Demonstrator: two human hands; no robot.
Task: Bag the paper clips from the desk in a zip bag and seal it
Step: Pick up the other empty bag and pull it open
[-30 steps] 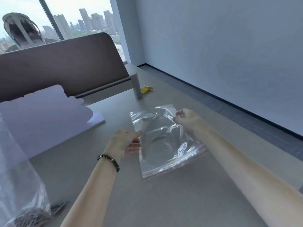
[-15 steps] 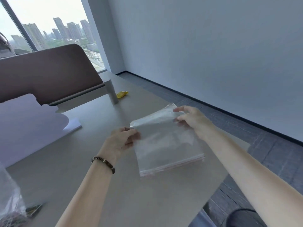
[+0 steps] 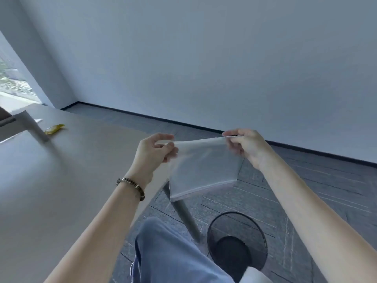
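Observation:
A clear zip bag (image 3: 204, 168) hangs in the air past the right edge of the grey desk (image 3: 67, 170), its zip strip at the bottom. My left hand (image 3: 155, 154) pinches its upper left corner. My right hand (image 3: 244, 146) pinches the upper right corner, and the top edge is stretched between them. The bag looks empty. No paper clips are in view.
A black mesh waste bin (image 3: 236, 244) stands on the dark floor below my right arm, beside the desk's metal leg (image 3: 187, 217). A yellow wrapper (image 3: 54, 128) lies at the far left of the desk near a white post (image 3: 33, 125). My blue-trousered knee (image 3: 169, 254) is at the bottom.
Both hands lifted the bag off the desk and carried it right, past the desk's edge. The view swung right, so the divider panel and the other bag left the frame.

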